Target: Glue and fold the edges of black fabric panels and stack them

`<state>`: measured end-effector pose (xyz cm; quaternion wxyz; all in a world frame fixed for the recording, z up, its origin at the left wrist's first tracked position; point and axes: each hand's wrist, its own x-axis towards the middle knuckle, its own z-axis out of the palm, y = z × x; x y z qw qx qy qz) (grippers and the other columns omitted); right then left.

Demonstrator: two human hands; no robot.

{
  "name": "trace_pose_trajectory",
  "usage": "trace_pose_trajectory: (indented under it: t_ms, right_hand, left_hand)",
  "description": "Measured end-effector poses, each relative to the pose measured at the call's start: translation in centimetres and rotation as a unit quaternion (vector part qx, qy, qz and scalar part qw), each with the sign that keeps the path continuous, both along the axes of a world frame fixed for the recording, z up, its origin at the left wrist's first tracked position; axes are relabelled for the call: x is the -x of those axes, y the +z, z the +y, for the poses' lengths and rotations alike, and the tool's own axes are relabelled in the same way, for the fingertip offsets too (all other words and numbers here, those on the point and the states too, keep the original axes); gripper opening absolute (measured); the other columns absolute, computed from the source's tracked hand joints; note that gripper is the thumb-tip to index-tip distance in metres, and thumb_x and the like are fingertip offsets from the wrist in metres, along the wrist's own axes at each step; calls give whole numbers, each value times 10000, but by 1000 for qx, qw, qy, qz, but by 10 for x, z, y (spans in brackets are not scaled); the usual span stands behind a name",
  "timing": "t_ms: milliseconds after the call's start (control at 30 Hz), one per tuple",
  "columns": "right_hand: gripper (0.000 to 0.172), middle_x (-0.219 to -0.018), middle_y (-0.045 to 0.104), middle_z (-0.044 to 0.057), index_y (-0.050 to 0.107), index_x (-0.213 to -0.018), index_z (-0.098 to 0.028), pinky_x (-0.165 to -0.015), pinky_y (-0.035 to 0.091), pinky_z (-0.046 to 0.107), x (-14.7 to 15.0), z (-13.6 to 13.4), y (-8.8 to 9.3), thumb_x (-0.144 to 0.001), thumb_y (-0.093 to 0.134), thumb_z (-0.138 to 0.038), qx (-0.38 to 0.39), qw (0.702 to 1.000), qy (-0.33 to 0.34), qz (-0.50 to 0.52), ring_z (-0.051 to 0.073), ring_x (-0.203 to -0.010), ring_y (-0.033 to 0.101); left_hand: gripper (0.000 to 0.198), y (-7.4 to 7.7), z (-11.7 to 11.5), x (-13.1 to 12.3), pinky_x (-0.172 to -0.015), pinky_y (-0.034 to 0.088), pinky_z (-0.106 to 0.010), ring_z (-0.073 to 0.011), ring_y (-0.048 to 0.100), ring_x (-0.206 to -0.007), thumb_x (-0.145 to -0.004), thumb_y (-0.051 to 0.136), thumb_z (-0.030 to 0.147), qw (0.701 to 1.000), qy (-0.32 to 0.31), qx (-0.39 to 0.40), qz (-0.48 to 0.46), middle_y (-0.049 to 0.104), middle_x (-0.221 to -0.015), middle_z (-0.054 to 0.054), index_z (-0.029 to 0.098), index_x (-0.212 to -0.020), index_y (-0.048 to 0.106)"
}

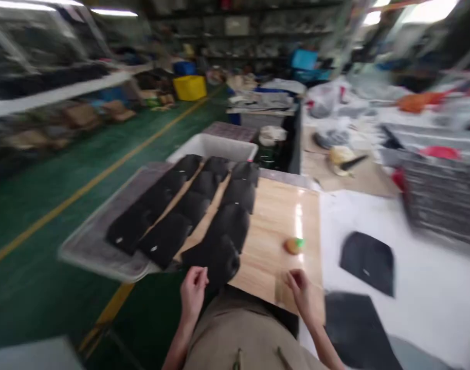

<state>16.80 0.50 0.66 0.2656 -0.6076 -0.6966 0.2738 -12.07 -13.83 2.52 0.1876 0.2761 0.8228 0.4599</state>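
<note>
Board: wood-grained, in front of the person; the board (273, 210) serves as landmark here.
Black pieces: the black pieces (192, 205) lie in three overlapping rows over the board's left part, small pale marks showing on some.
Near piece: the near piece (215, 262) ends the right row, at the board's near edge.
Left hand: the left hand (192, 293) is at the board's near edge, by the near piece; grip narrow, thumb and forefinger together. Blur hides whether they pinch its edge; I cannot tell.
Right hand: the right hand (302, 293) is over the board's near right part; grip narrow, fingertips close. Whether anything thin sits between them, I cannot tell.
Roll: the roll (294, 245), orange and green, sits on the board beyond the right hand.
Desk: the white desk (443, 303) is right of the board, with two loose pieces (368, 262) near it.
Tub: the grey tub (92, 241) shows left of the board.
Handling: the pieces look thin, so a light edge pinch should suit; lifting rather than dragging would probably spare the overlaps.
</note>
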Motion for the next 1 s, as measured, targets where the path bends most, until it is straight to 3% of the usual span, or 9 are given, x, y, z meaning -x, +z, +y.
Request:
trace_pose_trajectory:
  t_ms: [133, 233, 333, 500, 700, 867, 1000]
  right_hand:
    - [416, -767, 692, 64, 582, -862, -209, -600, 547, 305, -60, -17, -25, -920, 409, -583, 9, 987, -160, 25, 207, -661, 676]
    - [413, -898, 692, 115, 548, -1022, -186, -662, 560, 348, -80, -26, -37, -890, 451, -565, -2, 965, -260, 39, 243, -772, 690]
    - [455, -1014, 653, 163, 518, -1107, -157, -700, 560, 389, -92, -27, -41, -867, 488, -543, -6, 953, -301, 47, 274, -861, 673]
    - [463, -1126, 616, 152, 522, -1175, -171, -827, 532, 459, -82, -2, -42, -839, 564, -488, -16, 972, -224, 63, 310, -1019, 617]
    - [592, -1242, 581, 108, 484, -1262, -220, -982, 478, 458, -18, 41, -39, -727, 724, -297, -40, 989, -97, 107, 291, -1165, 560]
    - [622, -1259, 574, 122, 466, -1315, -206, -997, 464, 483, 26, 65, -44, -754, 730, -249, -22, 985, -144, 97, 297, -1145, 557]
    - [434, -1256, 571, 117, 538, -1268, -173, -977, 471, 497, 30, 68, -42, -894, 659, -356, -17, 982, -172, 80, 283, -1137, 558]
  left_hand:
    - [503, -18, 38, -12, -621, 529, -289, -190, 630, -634, -800, 556, 672, 988, -142, 19, -52, 649, -670, -12, 184, -914, 596]
    - [492, -20, 54, -35, -681, 557, -323, -217, 670, -704, -801, 545, 659, 966, -247, 42, -59, 682, -732, -30, 192, -940, 611]
    - [408, -19, 63, -59, -731, 559, -325, -218, 683, -764, -831, 533, 579, 942, -329, 55, -43, 696, -809, -42, 197, -939, 627]
    - [306, -20, 70, -84, -772, 545, -319, -208, 674, -831, -891, 459, 441, 892, -443, 93, -15, 699, -911, -60, 200, -947, 639]
    - [265, -15, 65, -94, -768, 513, -307, -206, 659, -836, -924, 422, 354, 844, -523, 114, 35, 692, -896, -57, 209, -924, 644]
    - [283, -20, 49, -95, -771, 527, -325, -221, 673, -837, -917, 432, 394, 837, -523, 157, 34, 708, -905, -61, 216, -929, 652]
    - [283, -24, 43, -97, -784, 536, -334, -224, 678, -855, -903, 440, 399, 822, -544, 170, 22, 712, -920, -67, 215, -935, 653]
